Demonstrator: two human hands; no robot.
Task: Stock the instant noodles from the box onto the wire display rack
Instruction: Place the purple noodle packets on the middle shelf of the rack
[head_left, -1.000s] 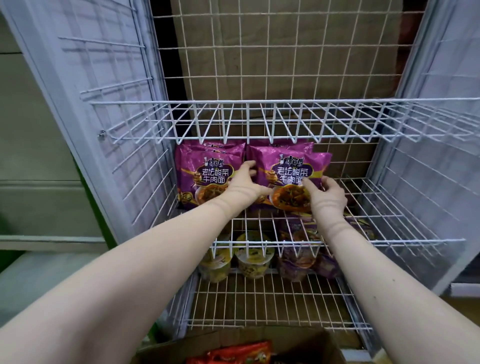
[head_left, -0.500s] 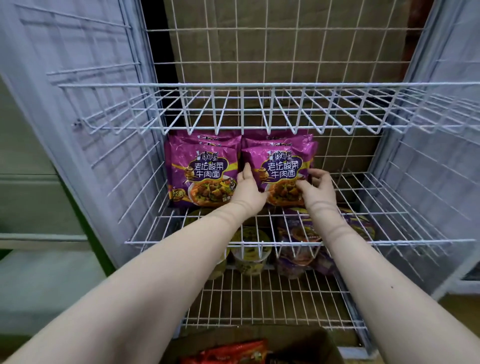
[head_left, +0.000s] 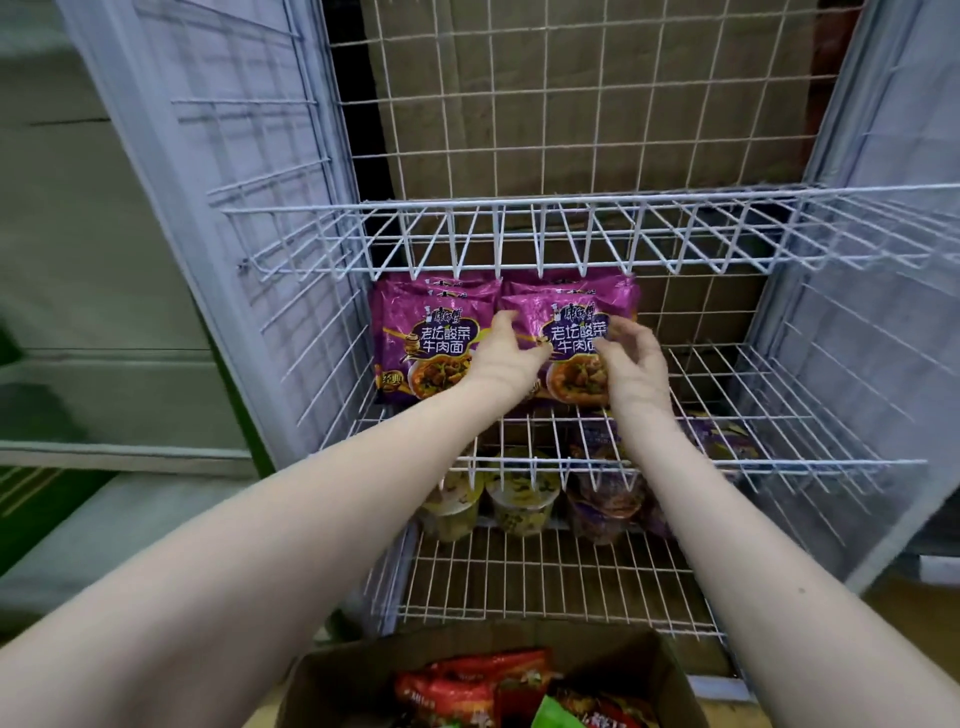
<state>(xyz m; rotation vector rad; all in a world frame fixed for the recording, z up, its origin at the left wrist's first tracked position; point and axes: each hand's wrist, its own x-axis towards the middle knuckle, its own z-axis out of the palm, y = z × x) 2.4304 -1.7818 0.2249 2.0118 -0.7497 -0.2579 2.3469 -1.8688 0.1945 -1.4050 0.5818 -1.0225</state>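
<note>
1. Brown cardboard fills the background behind the back grid of the white wire rack, and pale panels close the rack on both sides.
2. On the middle shelf, two stacks of purple noodle packets stand upright, side by side and touching, toward the back left. They are the left stack and the right stack, whose front packet faces the camera.
3. The left hand pinches the left edge of the front packet. Its fingers reach into the seam between the two stacks and its thumb lies on the packet's face.
4. The right hand is half curled in front of the same packet, near its right side, with the fingertips at the wrapper. Whether it really grips the packet I cannot tell.
5. The upper shelf passes just above the packets, and its front wires cover their top edges.
6. On the bottom shelf stand yellow-green noodle cups and, just beside them, purple cups, partly hidden by the middle shelf's wires and the right forearm.
7. An open cardboard box sits at the lower edge of the view, below the rack, with red noodle packets inside.
</note>
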